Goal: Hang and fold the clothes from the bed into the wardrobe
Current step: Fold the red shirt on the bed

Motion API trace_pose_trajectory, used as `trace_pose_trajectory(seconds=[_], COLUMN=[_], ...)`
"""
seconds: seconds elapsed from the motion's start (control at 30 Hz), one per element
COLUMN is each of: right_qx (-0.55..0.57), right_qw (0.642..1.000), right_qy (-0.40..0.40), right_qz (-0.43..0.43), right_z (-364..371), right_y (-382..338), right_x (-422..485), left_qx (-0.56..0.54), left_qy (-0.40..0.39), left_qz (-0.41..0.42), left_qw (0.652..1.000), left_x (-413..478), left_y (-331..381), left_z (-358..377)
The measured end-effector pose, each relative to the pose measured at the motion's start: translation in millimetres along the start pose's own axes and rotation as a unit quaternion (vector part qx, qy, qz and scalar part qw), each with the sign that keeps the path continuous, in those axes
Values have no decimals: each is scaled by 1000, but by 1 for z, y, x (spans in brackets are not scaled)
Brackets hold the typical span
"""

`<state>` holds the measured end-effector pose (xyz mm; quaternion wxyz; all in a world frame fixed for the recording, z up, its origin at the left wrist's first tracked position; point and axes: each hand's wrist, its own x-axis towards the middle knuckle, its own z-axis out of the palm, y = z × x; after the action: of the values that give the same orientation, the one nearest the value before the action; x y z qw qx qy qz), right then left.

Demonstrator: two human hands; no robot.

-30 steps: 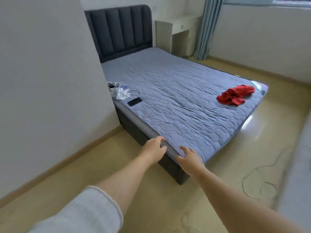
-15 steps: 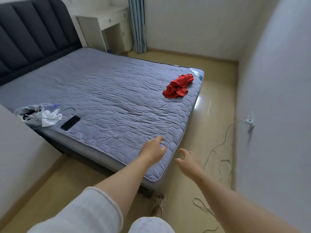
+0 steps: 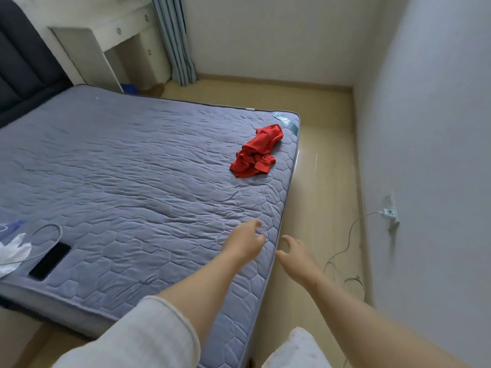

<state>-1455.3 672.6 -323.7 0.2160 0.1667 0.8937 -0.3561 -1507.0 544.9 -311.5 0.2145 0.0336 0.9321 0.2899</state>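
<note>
Both hands have come off the bed corner they touched a second ago. The left hand [image 3: 245, 241] hovers over the mattress edge and the right hand [image 3: 297, 258] over the floor beside it. Fingers are loosely spread and hold nothing. The red garment [image 3: 256, 155] lies crumpled right of centre, now nearer, so pickup is probably next. The bed [image 3: 132, 168] has a quilted grey cover. The phone [image 3: 50, 260] lies lower left, and the desk [image 3: 106, 30] and curtain [image 3: 174, 41] stand upper left.

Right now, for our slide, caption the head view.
Left hand and right hand, both empty, extend toward a crumpled red garment on the bed.
</note>
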Motion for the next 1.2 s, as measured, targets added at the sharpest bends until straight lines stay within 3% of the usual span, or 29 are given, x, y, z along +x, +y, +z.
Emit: trace_pose_trajectory(seconds=[0.3, 0.63, 1.2], right_qx=[3, 1, -108], right_qw=[1000, 999, 977], right_qy=[-4, -53, -178], right_qz=[4, 1, -39], right_z=[-94, -219, -256], right_y=[12, 22, -83], right_x=[148, 307, 545], left_qx=[15, -41, -190], left_qy=[5, 22, 54], left_qz=[-6, -96, -267], left_qw=[1000, 994, 943], left_x=[154, 299, 505], left_y=[77, 174, 128], left_z=[-1, -9, -56])
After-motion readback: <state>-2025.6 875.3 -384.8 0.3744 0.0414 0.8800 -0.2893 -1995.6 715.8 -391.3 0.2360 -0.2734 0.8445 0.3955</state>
